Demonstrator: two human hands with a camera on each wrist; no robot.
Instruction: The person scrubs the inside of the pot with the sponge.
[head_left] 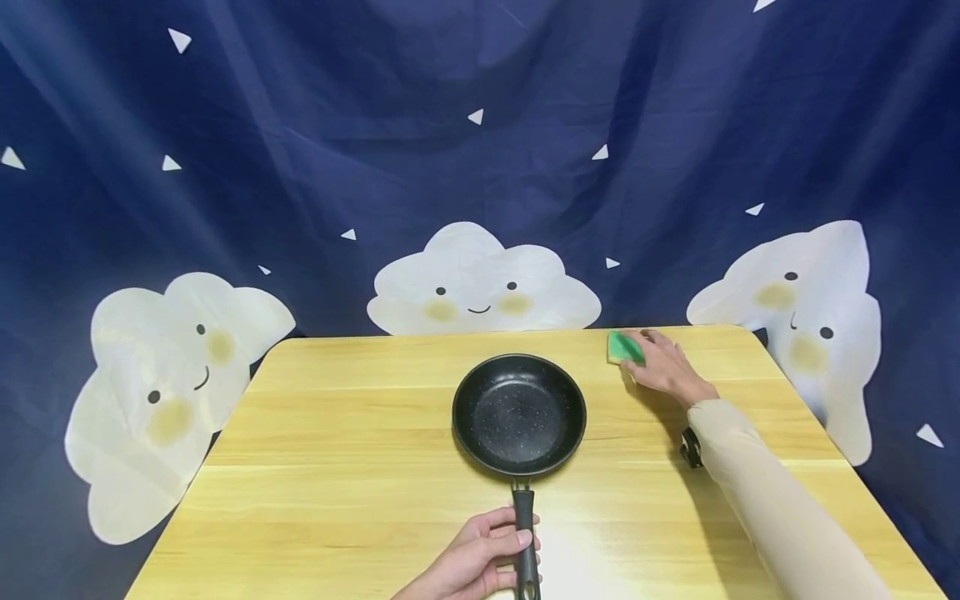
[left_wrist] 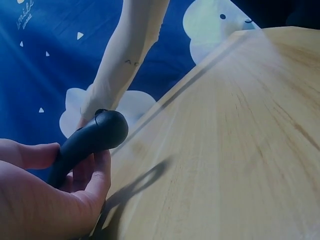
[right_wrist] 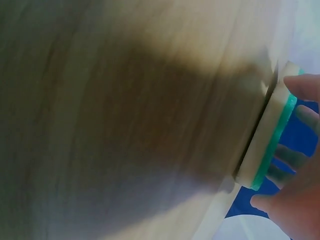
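A black frying pan [head_left: 519, 415] with a speckled inside stands on the wooden table, its handle [head_left: 527, 542] pointing toward me. My left hand [head_left: 480, 557] grips that handle, thumb on top and fingers curled beneath. In the left wrist view, the rounded handle end [left_wrist: 111, 130] sticks out past the fingers. Near the table's back edge lies a sponge [head_left: 624, 348] with a green top and a pale yellow underside. Over its right part reaches my right hand [head_left: 662, 365]. From the right wrist, the fingers spread around the sponge [right_wrist: 267, 135], one fingertip just off its lower end.
The light wooden table [head_left: 337, 467] has rounded back corners. Behind it hangs a dark blue curtain [head_left: 420, 108] with white triangles and smiling clouds. My right forearm, in a beige sleeve [head_left: 780, 500], crosses the table's right side, a dark band [head_left: 691, 447] at the wrist.
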